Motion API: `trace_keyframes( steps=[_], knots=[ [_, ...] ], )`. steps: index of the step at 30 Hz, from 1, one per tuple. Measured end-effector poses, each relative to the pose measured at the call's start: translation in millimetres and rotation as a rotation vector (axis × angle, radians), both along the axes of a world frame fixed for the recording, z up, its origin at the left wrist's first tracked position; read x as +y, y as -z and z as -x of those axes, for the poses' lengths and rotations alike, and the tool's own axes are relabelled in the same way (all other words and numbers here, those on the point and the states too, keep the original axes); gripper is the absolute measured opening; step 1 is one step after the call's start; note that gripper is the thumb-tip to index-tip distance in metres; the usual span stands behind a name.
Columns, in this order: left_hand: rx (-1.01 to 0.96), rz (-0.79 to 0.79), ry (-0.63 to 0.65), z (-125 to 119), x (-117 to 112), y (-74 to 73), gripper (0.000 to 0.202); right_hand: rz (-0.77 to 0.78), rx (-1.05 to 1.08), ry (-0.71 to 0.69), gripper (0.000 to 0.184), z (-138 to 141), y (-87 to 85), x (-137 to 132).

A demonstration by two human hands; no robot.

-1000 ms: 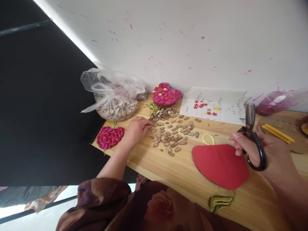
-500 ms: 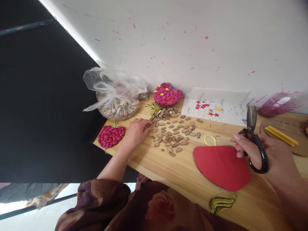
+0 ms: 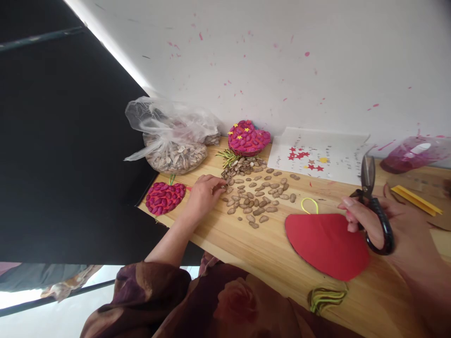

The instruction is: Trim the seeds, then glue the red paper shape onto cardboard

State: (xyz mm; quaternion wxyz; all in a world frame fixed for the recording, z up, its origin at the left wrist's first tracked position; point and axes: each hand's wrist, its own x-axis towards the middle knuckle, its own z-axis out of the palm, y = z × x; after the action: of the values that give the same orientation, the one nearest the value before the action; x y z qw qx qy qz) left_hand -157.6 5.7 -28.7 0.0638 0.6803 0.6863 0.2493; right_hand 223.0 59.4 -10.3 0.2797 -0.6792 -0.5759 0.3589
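My right hand (image 3: 398,225) holds black-handled scissors (image 3: 369,176) upright, blades pointing up, above the right end of a red card shape (image 3: 327,244). That card has a yellow loop (image 3: 310,205) at its top and a green-yellow tassel (image 3: 326,299) below. At the left edge of the scattered peanut shells (image 3: 259,204), my left hand (image 3: 204,197) rests low with thumb and fingertips pinched together. Whatever small thing lies between them is too hidden to name. A magenta shell-covered piece (image 3: 165,198) lies just left of this hand.
A clear plastic bag of shells (image 3: 176,157) stands at the back left. Near the wall are a magenta shell-covered heart (image 3: 248,138) with star stickers and a paper sheet (image 3: 338,162) with small stars. Farther right are a purple-stained cup (image 3: 408,157) and a folded yellow strip (image 3: 417,199).
The whole view has shifted slightly. My left hand stays at the shells with its fingertips a little closer together; the right hand still holds the scissors in place.
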Motion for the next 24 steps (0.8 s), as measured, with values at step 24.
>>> trace_keyframes(
  steps=[24],
  knots=[
    [-0.66,-0.056,-0.044,-32.7,-32.1,-5.0,0.021,-0.192,0.04,-0.067,0.039,4.2,2.6,-5.0]
  ],
)
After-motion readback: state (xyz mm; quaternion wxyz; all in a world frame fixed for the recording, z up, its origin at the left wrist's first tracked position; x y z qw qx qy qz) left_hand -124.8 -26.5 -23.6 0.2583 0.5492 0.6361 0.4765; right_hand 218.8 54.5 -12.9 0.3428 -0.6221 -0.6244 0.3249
